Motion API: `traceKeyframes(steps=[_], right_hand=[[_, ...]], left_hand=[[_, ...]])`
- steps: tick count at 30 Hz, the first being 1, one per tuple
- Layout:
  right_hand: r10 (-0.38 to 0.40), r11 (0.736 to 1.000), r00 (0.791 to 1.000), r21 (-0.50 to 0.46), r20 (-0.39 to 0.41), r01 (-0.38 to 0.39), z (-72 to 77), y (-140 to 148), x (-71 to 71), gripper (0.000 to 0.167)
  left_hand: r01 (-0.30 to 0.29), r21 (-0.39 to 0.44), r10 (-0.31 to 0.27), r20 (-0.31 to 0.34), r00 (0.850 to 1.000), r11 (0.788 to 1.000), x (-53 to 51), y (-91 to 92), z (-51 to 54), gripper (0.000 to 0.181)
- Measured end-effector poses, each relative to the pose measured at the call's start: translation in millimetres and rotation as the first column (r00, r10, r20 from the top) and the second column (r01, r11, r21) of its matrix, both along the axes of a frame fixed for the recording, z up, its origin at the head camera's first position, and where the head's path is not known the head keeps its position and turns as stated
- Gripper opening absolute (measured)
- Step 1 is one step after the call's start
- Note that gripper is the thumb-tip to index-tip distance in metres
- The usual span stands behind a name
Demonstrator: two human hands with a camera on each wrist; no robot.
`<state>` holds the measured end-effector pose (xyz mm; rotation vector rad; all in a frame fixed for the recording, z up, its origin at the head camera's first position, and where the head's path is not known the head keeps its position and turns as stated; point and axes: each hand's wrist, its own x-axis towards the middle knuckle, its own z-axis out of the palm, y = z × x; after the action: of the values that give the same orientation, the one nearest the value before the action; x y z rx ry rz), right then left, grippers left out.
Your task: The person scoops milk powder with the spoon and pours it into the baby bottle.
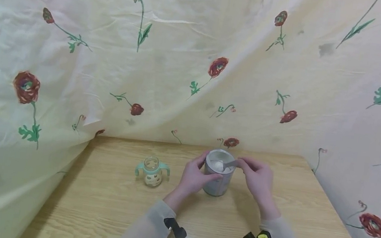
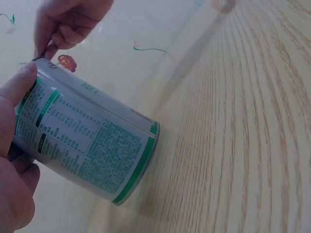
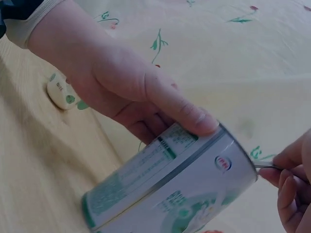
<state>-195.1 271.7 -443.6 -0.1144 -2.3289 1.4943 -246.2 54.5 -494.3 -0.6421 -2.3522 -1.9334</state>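
Observation:
A tin can point(image 1: 216, 187) with green printed labels stands on the wooden table, open at the top, with white powder point(image 1: 217, 165) inside. My left hand point(image 1: 194, 178) grips its side near the rim, thumb across the front. Over the right of the opening, my right hand point(image 1: 258, 179) pinches the handle of a grey scoop point(image 1: 230, 164). The scoop's lower end dips inside the can and is partly hidden. In the right wrist view, the scoop handle point(image 3: 265, 165) crosses the rim between thumb and fingers. Left of the can is a clear baby bottle point(image 1: 153, 178) with two teal handles, uncapped.
The wooden table point(image 1: 107, 212) reaches back to a pale curtain point(image 1: 177, 81) printed with red flowers. The curtain also hangs along the left and right sides. Dark straps with small devices sit on both wrists.

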Motion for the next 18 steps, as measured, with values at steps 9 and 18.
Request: traceKeyframes(steps=[9, 18], right_hand=[[-0.068, 0.980, 0.997, -0.185, 0.025, 0.071, -16.9, 0, 10.7, 0.039], [-0.133, 0.966, 0.989, -0.231, -0.063, 0.115, -20.3, -2, 8.6, 0.030]], left_hand=[[0.001, 0.032, -0.001, 0.025, 1.000, 0.999, 0.7, 1.2, -0.9, 0.094], [0.011, 0.046, -0.012, 0.009, 1.000, 0.999, -0.6, 0.8, -2.6, 0.097]])
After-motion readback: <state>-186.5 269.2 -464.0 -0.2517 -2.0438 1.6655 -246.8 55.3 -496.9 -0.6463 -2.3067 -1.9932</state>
